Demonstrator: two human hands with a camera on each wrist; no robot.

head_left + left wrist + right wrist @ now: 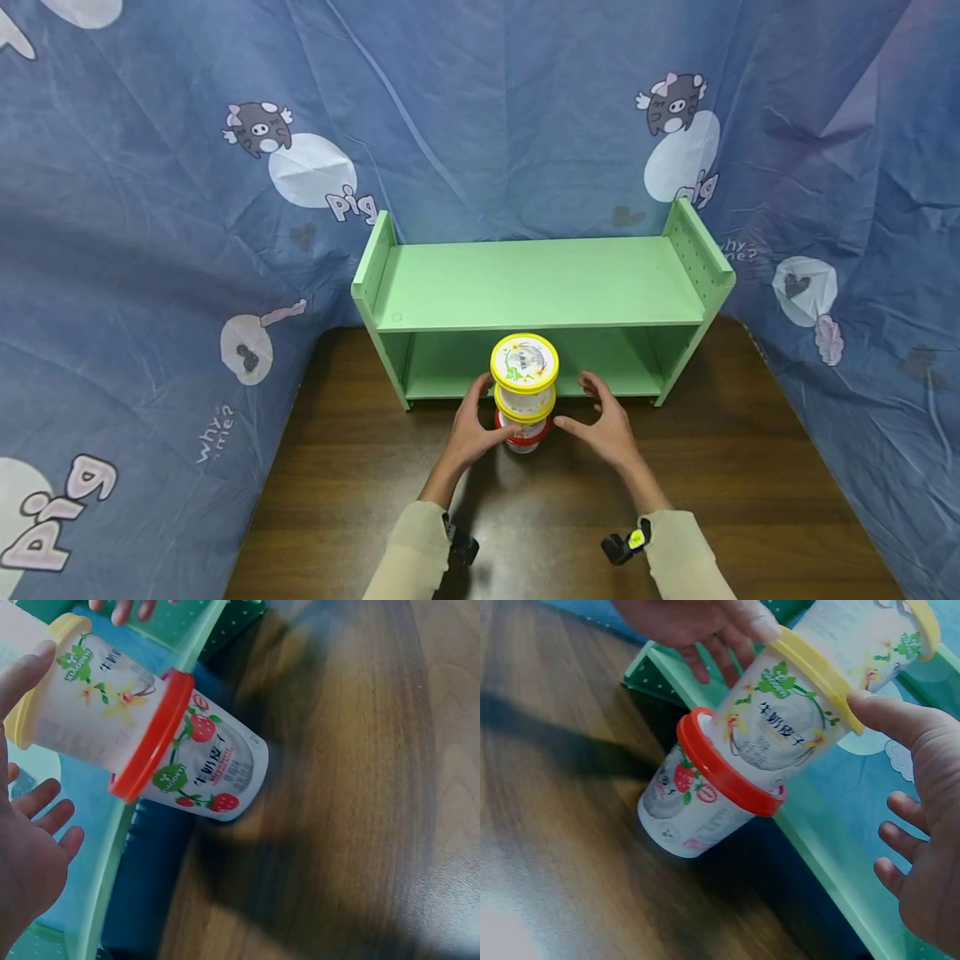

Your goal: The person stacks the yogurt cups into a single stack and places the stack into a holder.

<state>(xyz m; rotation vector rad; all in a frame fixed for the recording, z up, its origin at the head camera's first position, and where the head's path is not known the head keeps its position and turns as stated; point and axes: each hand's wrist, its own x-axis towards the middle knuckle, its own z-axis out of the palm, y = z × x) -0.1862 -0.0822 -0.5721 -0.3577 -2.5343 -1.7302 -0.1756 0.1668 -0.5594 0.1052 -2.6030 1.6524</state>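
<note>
Three printed paper tubs stand stacked on the table before the shelf. The bottom tub (214, 769) has a red lid and strawberry pictures. On it sits the middle tub (769, 724), with a yellow lid and flower print, and above that the yellow-lidded top tub (524, 364). My left hand (472, 433) is at the stack's left side, fingers spread, its thumb in front at the middle tub's yellow lid. On the right, my right hand (611, 429) curves loosely around the stack, its thumb tip right by the same lid in the right wrist view.
A green two-level shelf (532, 283) stands behind the stack, with raised side panels. Beneath everything is a brown wooden table (352, 500). Blue printed cloth (465, 108) hangs behind and along both sides. Each wrist carries a small black camera (465, 547).
</note>
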